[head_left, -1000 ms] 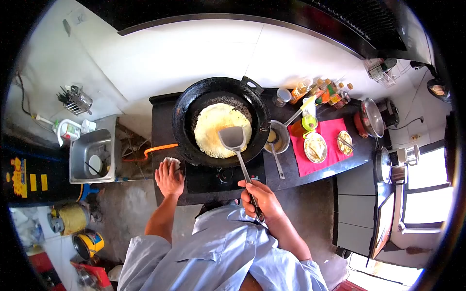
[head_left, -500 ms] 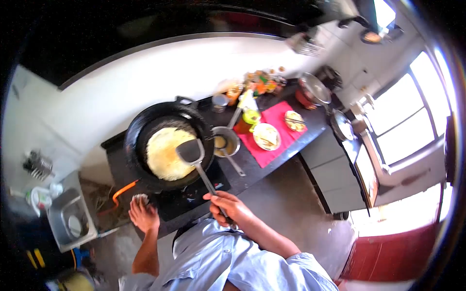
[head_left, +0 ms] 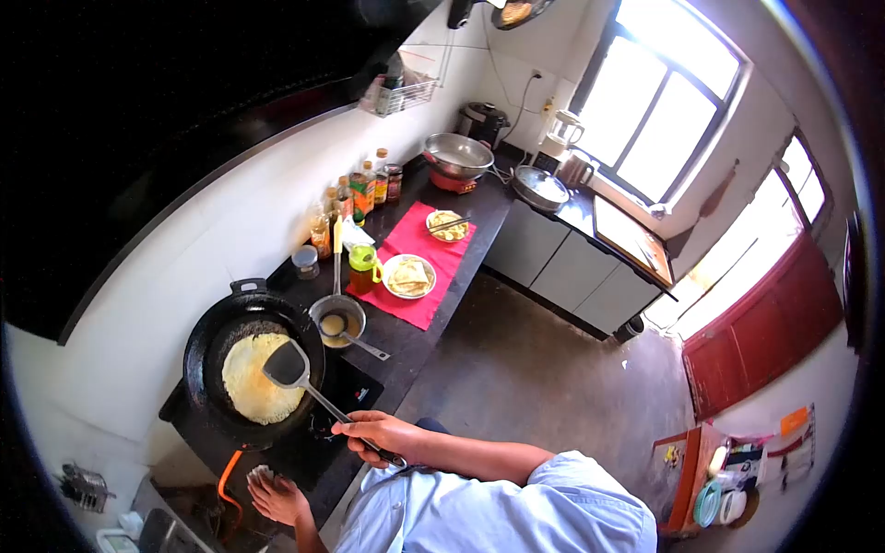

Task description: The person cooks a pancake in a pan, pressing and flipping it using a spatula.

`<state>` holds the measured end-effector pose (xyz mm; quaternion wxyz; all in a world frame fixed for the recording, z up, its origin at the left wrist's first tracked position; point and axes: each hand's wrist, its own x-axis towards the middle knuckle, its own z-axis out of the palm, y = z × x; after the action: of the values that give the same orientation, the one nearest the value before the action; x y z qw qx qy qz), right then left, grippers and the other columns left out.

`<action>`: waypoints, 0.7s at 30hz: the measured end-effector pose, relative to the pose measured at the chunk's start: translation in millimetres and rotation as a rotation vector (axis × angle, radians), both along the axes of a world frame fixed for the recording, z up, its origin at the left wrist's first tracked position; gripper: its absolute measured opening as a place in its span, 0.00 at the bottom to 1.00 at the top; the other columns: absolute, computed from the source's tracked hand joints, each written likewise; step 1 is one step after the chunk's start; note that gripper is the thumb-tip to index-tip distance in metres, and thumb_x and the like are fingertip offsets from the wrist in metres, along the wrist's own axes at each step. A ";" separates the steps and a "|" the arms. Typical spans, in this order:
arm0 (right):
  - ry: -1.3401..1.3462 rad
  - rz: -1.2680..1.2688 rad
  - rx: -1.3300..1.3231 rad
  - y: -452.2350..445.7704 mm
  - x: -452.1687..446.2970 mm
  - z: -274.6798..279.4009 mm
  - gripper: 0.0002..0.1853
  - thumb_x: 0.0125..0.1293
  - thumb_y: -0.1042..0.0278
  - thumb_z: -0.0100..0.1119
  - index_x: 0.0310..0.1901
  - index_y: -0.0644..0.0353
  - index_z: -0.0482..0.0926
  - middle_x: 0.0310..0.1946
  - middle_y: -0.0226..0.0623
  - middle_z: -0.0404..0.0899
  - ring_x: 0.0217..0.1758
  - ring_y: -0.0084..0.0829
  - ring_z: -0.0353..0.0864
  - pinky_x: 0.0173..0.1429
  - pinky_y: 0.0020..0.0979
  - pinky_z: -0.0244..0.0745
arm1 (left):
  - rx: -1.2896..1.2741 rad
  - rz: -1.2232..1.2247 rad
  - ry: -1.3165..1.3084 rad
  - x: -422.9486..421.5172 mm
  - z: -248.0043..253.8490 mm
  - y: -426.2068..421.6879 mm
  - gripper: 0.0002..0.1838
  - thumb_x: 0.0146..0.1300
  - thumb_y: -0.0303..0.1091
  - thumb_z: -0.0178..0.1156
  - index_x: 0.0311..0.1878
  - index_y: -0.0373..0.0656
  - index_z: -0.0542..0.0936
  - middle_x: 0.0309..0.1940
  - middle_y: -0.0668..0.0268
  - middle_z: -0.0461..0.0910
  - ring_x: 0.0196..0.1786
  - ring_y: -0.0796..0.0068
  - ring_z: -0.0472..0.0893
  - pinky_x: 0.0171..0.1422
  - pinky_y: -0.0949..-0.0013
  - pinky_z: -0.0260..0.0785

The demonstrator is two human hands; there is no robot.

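My right hand [head_left: 376, 436] is wrapped round the handle of a spatula [head_left: 287, 364]. The spatula's blade rests over the right part of a pale yellow pancake [head_left: 253, 378], which lies flat in a large black wok [head_left: 205, 343] on the stove. My left hand [head_left: 277, 498] lies on the counter's front edge below the wok, on a crumpled whitish cloth [head_left: 261, 474], its fingers spread lightly. Right of the wok, a small saucepan [head_left: 355, 311] holds a ladle [head_left: 364, 345] and some pale liquid.
On a red cloth [head_left: 419, 315] stand a plate of folded pancakes [head_left: 408, 277], a bowl with chopsticks [head_left: 446, 227] and a green-lidded jar [head_left: 364, 263]. Sauce bottles [head_left: 359, 189] line the wall. Farther back are a steel pan [head_left: 458, 155] and a cutting board [head_left: 627, 238]. An orange hose [head_left: 227, 479] hangs below the wok.
The view has swung to the right, bringing the window, far counter and red door into fuller sight. The spatula remains over the pancake, and both hands keep about the same places on the stove side.
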<state>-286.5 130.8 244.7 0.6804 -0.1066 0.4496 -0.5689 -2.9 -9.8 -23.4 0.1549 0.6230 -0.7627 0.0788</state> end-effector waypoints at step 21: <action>0.018 0.014 0.011 -5.8 4.9 -3.0 0.14 0.83 0.55 0.58 0.55 0.56 0.77 0.27 0.27 0.71 0.19 0.19 0.70 0.17 0.25 0.62 | -0.063 -0.024 -0.010 2.8 -14.6 -2.8 0.25 0.78 0.43 0.53 0.75 0.50 0.72 0.78 0.58 0.73 0.79 0.50 0.71 0.77 0.39 0.63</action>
<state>-281.7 125.0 241.7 0.6807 -0.1114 0.4581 -0.5607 -0.1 -12.6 -38.1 0.1715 0.6084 -0.7678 0.1043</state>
